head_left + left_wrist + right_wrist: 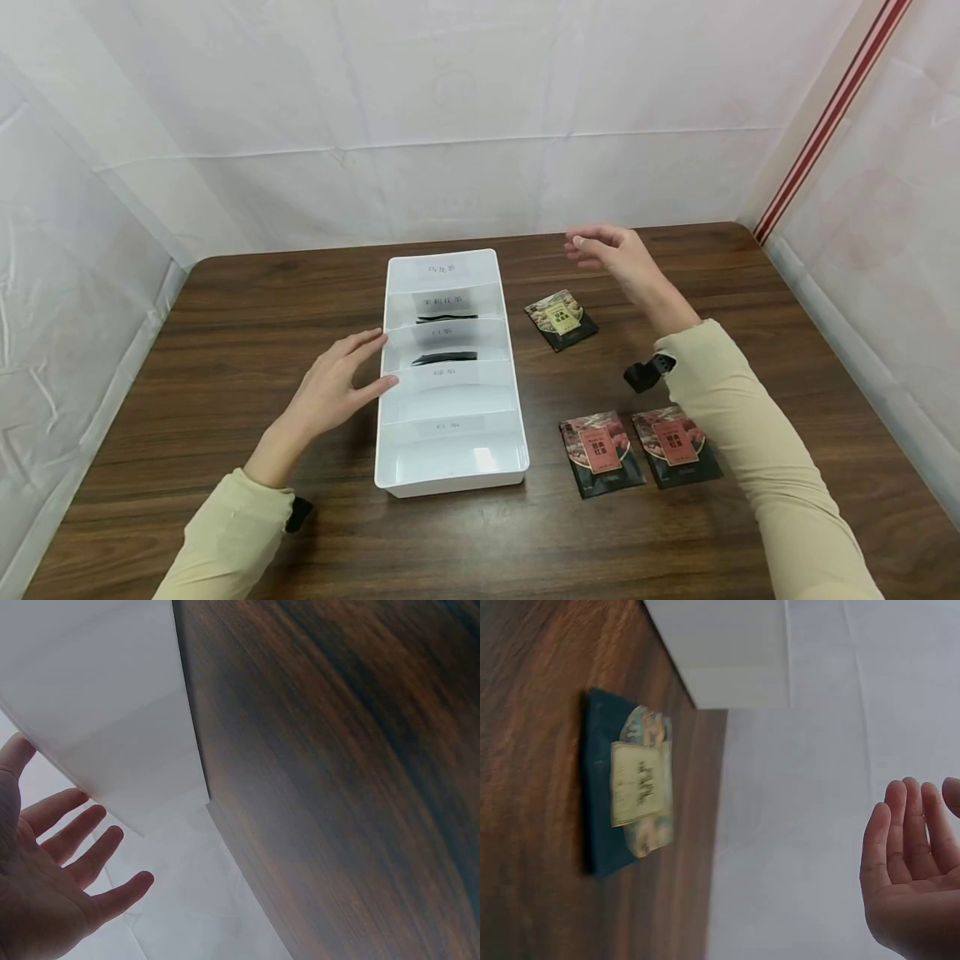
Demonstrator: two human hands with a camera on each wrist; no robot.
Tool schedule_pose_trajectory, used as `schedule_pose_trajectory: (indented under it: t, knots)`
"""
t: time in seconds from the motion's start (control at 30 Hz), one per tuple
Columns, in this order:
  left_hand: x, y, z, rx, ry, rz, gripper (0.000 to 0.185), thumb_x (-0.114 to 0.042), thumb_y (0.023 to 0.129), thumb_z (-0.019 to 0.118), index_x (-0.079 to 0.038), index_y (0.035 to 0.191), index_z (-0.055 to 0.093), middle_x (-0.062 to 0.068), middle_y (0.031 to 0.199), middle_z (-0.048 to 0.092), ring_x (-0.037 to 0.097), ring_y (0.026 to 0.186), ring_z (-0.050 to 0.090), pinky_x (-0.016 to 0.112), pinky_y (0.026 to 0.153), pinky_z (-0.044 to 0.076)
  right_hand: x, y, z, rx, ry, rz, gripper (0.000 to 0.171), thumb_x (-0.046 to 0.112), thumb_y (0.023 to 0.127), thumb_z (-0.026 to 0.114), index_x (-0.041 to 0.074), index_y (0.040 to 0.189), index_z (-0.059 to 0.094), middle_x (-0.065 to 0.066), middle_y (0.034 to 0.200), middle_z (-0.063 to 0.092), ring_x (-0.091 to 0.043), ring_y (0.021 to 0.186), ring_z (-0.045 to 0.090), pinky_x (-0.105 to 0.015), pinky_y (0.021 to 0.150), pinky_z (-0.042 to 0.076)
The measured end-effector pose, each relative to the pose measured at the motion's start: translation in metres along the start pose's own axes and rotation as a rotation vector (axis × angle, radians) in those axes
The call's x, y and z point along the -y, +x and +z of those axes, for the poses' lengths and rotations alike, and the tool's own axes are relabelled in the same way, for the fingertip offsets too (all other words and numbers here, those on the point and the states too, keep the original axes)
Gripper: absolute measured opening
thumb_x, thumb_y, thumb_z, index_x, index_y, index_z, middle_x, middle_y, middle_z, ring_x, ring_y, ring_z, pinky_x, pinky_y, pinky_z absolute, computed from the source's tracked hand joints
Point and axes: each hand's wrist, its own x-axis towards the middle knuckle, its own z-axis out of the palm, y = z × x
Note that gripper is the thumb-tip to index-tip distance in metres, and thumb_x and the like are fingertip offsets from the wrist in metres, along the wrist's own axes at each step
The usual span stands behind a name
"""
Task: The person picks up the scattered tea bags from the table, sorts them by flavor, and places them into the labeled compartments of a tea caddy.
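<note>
left hand [330, 396] rests against the white divided tray [450, 479] at mid-table, fingers straight and slightly spread. right hand [618, 254] hovers empty above the green-label tea packet [561, 319], fingers relaxed, lightly together.

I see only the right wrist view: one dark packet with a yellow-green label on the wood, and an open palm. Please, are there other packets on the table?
Observer: Yes. Two dark packets with red labels lie side by side on the brown wooden table, nearer the person than your dark packet with the yellow-green label.
Operator: Where is the other hand?
Observer: The left hand touches the left wall of a white plastic divided tray with straight fingers.
Operator: Is the tray empty?
Observer: No. Dark packet edges show in two middle compartments.
</note>
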Motion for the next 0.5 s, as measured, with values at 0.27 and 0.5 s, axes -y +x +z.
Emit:
schedule_pose_trajectory:
  t: [0.27,0.5]
  knots:
    - [0.000,-0.001,0.001,-0.001,0.001,-0.002,0.060,-0.031,0.080,0.065,0.003,0.127,0.045,0.017,0.129,0.041,0.033,0.116,0.037,0.052,0.090,0.030,-0.035,0.007,-0.013,-0.061,0.085,0.276,0.046,0.025,0.086,0.059,-0.001,0.122,0.048,-0.015,0.112,0.054,-0.027,0.104,0.051,-0.043,0.092,0.035]
    - [0.000,-0.001,0.002,0.001,0.000,0.002,0.060,-0.030,0.080,0.065,0.003,0.127,0.045,0.017,0.129,0.041,0.033,0.116,0.037,0.051,0.090,0.030,-0.075,0.014,-0.019,-0.093,-0.060,0.370,0.049,0.025,0.085,0.060,-0.003,0.123,0.047,-0.020,0.120,0.049,-0.028,0.106,0.049,-0.037,0.087,0.041]
